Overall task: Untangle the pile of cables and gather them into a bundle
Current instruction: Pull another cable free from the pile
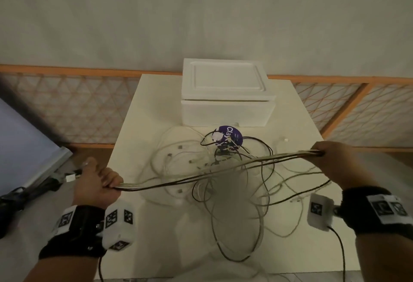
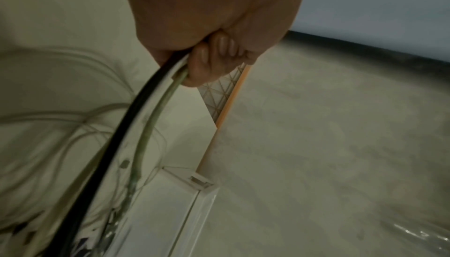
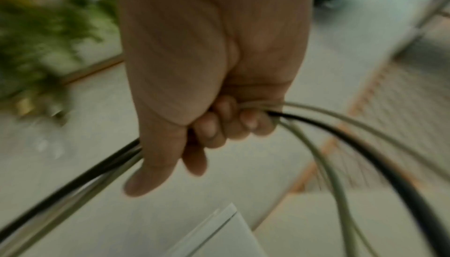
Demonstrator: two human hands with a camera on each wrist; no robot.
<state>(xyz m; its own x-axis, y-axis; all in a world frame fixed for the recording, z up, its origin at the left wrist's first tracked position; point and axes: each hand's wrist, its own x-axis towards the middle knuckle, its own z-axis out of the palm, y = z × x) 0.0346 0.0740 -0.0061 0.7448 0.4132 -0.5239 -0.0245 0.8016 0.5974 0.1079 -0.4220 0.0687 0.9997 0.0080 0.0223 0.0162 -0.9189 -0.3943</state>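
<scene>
A bundle of black and pale cables [image 1: 212, 171] stretches taut above the white table [image 1: 138, 111], from lower left to upper right. My left hand [image 1: 99, 184] grips one end in a fist; its curled fingers [image 2: 207, 59] wrap the black and pale cables [image 2: 146, 107]. My right hand [image 1: 333, 158] grips the other end, fingers [image 3: 219, 126] curled round the cables [image 3: 340, 126]. Under the stretched span lies a loose tangle of cables [image 1: 223, 176] with several plugs, spreading over the table's middle and hanging off its front.
A white foam box [image 1: 225, 94] with a lid stands at the table's far end. A purple round label [image 1: 230, 135] lies just before it, among the cables. An orange lattice fence [image 1: 67, 103] runs behind. Dark gear [image 1: 26, 194] lies on the floor at left.
</scene>
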